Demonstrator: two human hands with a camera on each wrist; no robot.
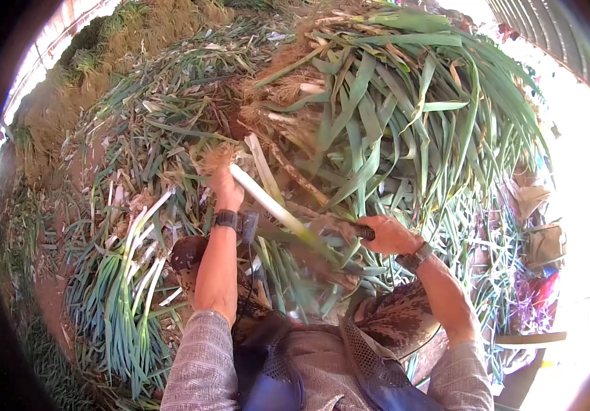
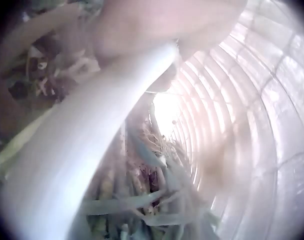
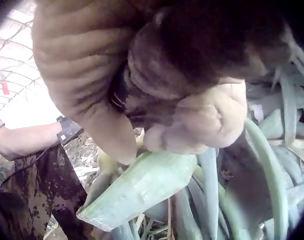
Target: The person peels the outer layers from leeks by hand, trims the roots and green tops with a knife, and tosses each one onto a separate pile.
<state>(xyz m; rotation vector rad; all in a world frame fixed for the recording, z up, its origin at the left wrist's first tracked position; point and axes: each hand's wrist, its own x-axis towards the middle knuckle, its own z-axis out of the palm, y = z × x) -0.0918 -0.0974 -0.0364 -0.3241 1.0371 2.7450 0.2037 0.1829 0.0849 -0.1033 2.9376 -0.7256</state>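
In the head view the left hand (image 1: 226, 190) grips a leek (image 1: 267, 202) near its roots, the white stem slanting down to the right. The left wrist view shows that white stem (image 2: 77, 135) large, under blurred fingers (image 2: 167, 25). The right hand (image 1: 392, 235) is curled round a dark handle (image 1: 365, 233), close to the leek's green end; whatever extends from the handle is too blurred to identify. Seen from the right wrist, the curled hand (image 3: 192, 115) is around the dark handle, with a broad green leaf (image 3: 142, 192) just below the fingertips.
A large heap of leeks (image 1: 438, 103) lies at the upper right. A smaller bunch (image 1: 127, 301) with white stems lies at the left. Leaf scraps (image 1: 171, 137) cover the ground, and the person's patterned trouser legs (image 1: 397, 315) flank the work area.
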